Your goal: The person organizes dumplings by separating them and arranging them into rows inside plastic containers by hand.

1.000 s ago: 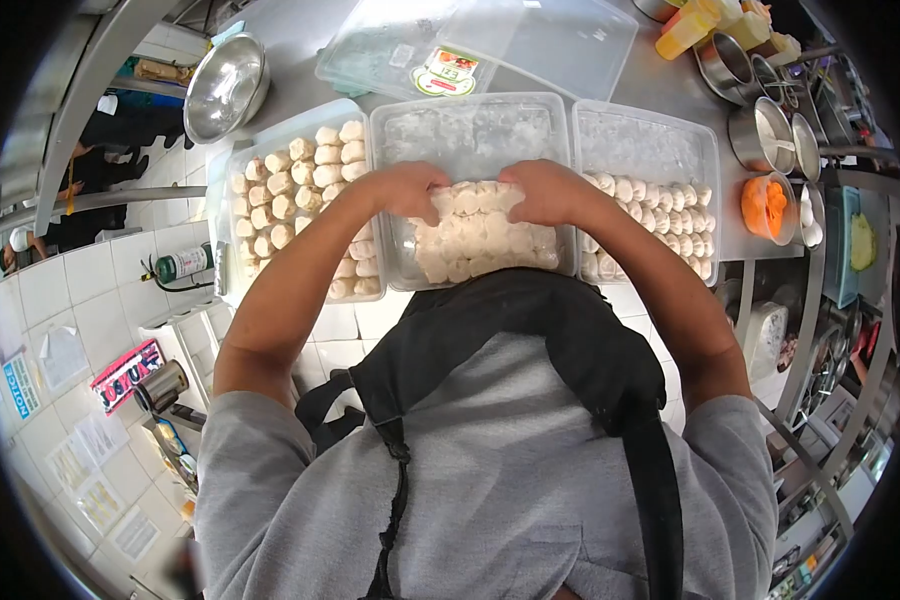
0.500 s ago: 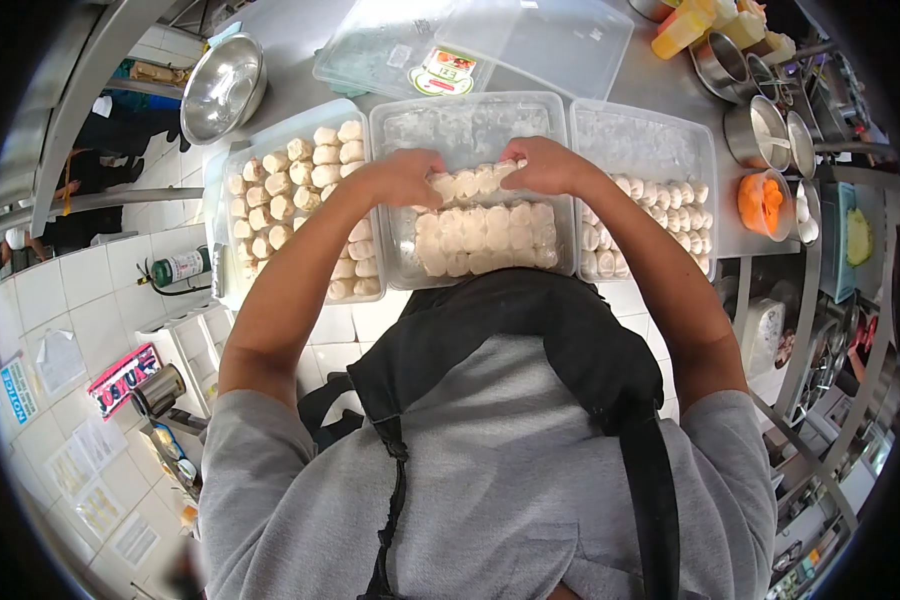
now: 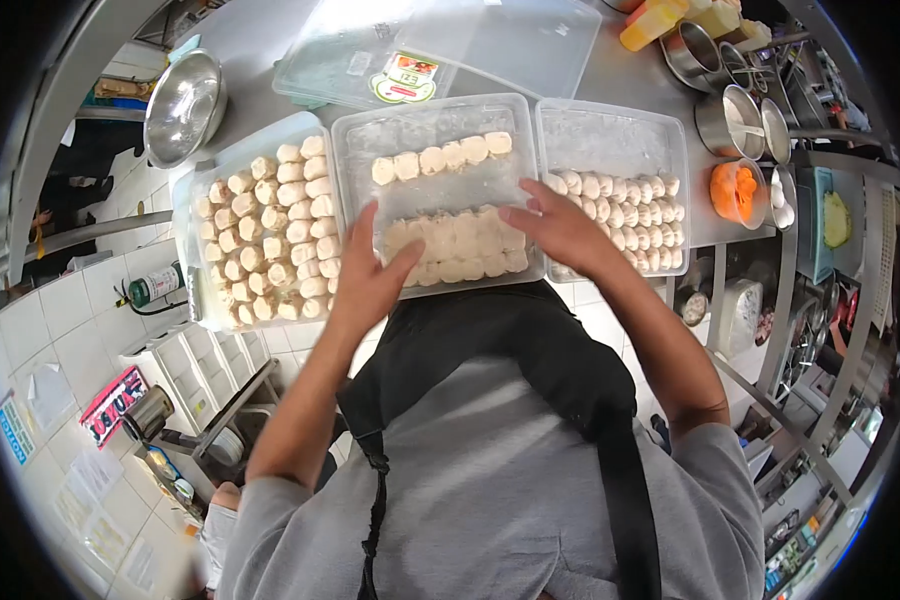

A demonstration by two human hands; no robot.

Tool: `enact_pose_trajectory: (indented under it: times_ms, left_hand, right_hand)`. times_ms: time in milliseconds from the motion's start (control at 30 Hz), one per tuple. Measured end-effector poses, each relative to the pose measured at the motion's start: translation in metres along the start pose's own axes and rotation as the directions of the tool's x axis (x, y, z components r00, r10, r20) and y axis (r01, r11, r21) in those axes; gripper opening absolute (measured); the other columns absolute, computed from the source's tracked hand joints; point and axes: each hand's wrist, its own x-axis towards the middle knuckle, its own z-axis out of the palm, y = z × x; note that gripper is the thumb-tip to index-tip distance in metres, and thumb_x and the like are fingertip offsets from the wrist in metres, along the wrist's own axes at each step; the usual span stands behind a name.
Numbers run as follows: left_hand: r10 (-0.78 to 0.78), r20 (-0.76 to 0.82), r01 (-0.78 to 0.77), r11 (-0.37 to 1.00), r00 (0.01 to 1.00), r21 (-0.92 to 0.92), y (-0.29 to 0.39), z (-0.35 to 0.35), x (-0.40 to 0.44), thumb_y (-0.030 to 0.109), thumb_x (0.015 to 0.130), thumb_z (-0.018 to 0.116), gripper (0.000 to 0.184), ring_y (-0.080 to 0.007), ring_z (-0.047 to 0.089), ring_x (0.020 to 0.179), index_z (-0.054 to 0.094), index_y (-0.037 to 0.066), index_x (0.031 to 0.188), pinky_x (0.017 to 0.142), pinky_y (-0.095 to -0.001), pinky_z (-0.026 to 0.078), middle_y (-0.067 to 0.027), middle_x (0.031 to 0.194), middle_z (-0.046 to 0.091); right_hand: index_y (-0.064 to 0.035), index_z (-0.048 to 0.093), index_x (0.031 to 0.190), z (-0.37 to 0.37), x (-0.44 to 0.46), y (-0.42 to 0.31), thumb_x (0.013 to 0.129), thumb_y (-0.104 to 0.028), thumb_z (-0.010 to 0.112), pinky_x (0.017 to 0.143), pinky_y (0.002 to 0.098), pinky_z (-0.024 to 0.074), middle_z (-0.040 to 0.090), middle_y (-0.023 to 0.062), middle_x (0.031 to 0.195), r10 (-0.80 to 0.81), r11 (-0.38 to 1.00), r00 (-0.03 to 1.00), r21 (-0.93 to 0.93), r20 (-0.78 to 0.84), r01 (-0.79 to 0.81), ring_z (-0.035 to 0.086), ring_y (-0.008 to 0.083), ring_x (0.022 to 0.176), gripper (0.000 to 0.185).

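Note:
In the head view, a clear plastic container (image 3: 450, 195) stands in front of me. A row of pale dough pieces (image 3: 442, 158) lies across its back part. Nearer to me in it sits a block of dough pieces (image 3: 465, 238) packed close together. My left hand (image 3: 372, 282), thumb and fingers apart, is over the block's left end. At the block's right end is my right hand (image 3: 562, 228), fingers spread. Neither hand holds anything, though I cannot tell whether the fingertips touch the dough.
More dough pieces fill a left container (image 3: 255, 150) and part of a right container (image 3: 610, 135). Clear lids (image 3: 510, 45) lie behind. A steel bowl (image 3: 184, 108) stands back left; pots (image 3: 728, 115) and a tub of something orange (image 3: 736, 190) stand right.
My hands have let go of the row of dough pieces, which now lies at the back of the middle container. Both hands moved back toward me, over the block. The view shifted slightly.

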Motion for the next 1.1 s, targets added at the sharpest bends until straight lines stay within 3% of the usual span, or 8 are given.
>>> enact_pose_trajectory:
  times_ms: [167, 333, 467, 533, 567, 800, 1000, 1100]
  left_hand:
    - [-0.355, 0.119, 0.367, 0.805, 0.927, -0.466, -0.017, 0.027, -0.022, 0.042, 0.101, 0.073, 0.091, -0.0332, 0.05, 0.146, 0.034, -0.004, 0.168, 0.121, -0.0471, 0.04, -0.0245, 0.164, 0.05]
    - [-0.474, 0.263, 0.537, 0.66, 0.84, -0.525, -0.009, 0.01, -0.013, 0.05, 0.098, 0.075, 0.101, -0.0229, 0.048, 0.145, 0.03, 0.0, 0.172, 0.11, -0.0425, 0.043, -0.013, 0.169, 0.046]
    - [-0.498, 0.174, 0.512, 0.701, 0.85, -0.496, 0.008, 0.007, -0.013, 0.046, 0.099, 0.07, 0.068, -0.0161, 0.057, 0.127, 0.055, 0.011, 0.156, 0.1, -0.0387, 0.043, -0.0022, 0.141, 0.067]
    - [-0.462, 0.244, 0.515, 0.661, 0.853, -0.545, -0.006, 0.008, -0.011, 0.054, 0.091, 0.08, 0.107, -0.0253, 0.051, 0.136, 0.031, 0.004, 0.173, 0.103, -0.0407, 0.043, -0.0114, 0.162, 0.051]
    - [-0.482, 0.248, 0.53, 0.636, 0.84, -0.56, -0.012, 0.007, -0.011, 0.051, 0.094, 0.079, 0.1, -0.021, 0.054, 0.129, 0.035, 0.004, 0.171, 0.097, -0.037, 0.043, -0.0082, 0.154, 0.058]
    - [-0.365, 0.295, 0.469, 0.724, 0.883, -0.506, 0.045, 0.0, -0.01, 0.048, 0.101, 0.073, 0.082, -0.0156, 0.052, 0.115, 0.043, 0.009, 0.168, 0.092, -0.0329, 0.042, -0.0028, 0.142, 0.063]
    - [-0.182, 0.506, 0.444, 0.767, 0.843, -0.464, 0.119, 0.082, 0.047, 0.058, 0.099, 0.073, 0.092, -0.0211, 0.051, 0.12, 0.038, 0.013, 0.17, 0.098, -0.0374, 0.042, -0.0075, 0.149, 0.057]
    - [-0.104, 0.584, 0.456, 0.738, 0.805, -0.497, 0.16, 0.123, 0.09, 0.065, 0.096, 0.074, 0.091, -0.02, 0.053, 0.115, 0.044, 0.014, 0.164, 0.095, -0.0361, 0.041, -0.007, 0.145, 0.057]
  right_hand:
    - [0.0205, 0.025, 0.163, 0.042, -0.007, 0.015, 0.098, -0.063, 0.067, 0.124, 0.0441, 0.0408, 0.048, 0.0433, 0.158, 0.066, 0.993, 0.997, 0.099, -0.044, -0.062, 0.053, 0.0474, 0.148, 0.115]
    - [0.0199, 0.024, 0.164, 0.069, 0.0, 0.025, 0.098, -0.064, 0.067, 0.129, 0.0477, 0.0342, 0.043, 0.0437, 0.162, 0.083, 0.995, 0.979, 0.074, -0.186, -0.07, 0.046, 0.049, 0.153, 0.115]
    - [0.017, 0.056, 0.142, 0.077, 0.011, 0.044, 0.095, -0.051, 0.074, 0.103, 0.0471, 0.0527, 0.068, 0.0344, 0.128, 0.087, 0.983, 0.979, 0.178, -0.186, -0.053, 0.069, 0.0397, 0.118, 0.085]
    - [0.0139, 0.069, 0.126, 0.075, 0.005, 0.042, 0.092, -0.042, 0.078, 0.084, 0.0442, 0.0581, 0.075, 0.0252, 0.104, 0.077, 0.928, 0.991, 0.371, -0.106, -0.032, 0.074, 0.0309, 0.092, 0.066]
    - [0.0105, 0.074, 0.11, 0.074, 0.002, 0.04, 0.087, -0.032, 0.081, 0.066, 0.0393, 0.0535, 0.072, 0.0131, 0.083, 0.018, 0.887, 0.986, 0.458, -0.168, 0.062, 0.066, 0.0195, 0.071, 0.048]
    - [0.0006, 0.067, 0.145, -0.009, -0.043, 0.036, 0.091, -0.014, 0.083, 0.089, 0.0325, 0.0568, 0.072, 0.0116, 0.12, 0.079, 0.852, 0.996, 0.516, 0.032, -0.084, 0.068, 0.0179, 0.104, 0.059]
    - [-0.0026, 0.058, 0.154, -0.118, -0.068, 0.07, 0.089, -0.021, 0.09, 0.1, 0.034, 0.0533, 0.073, 0.0131, 0.119, 0.109, 0.797, 0.983, 0.604, -0.147, 0.002, 0.068, 0.0209, 0.111, 0.075]
    - [-0.004, 0.057, 0.155, -0.18, -0.058, 0.064, 0.09, -0.017, 0.089, 0.101, 0.0331, 0.0543, 0.073, 0.0163, 0.119, 0.054, 0.959, 0.954, 0.282, -0.294, 0.032, 0.071, 0.0222, 0.112, 0.073]
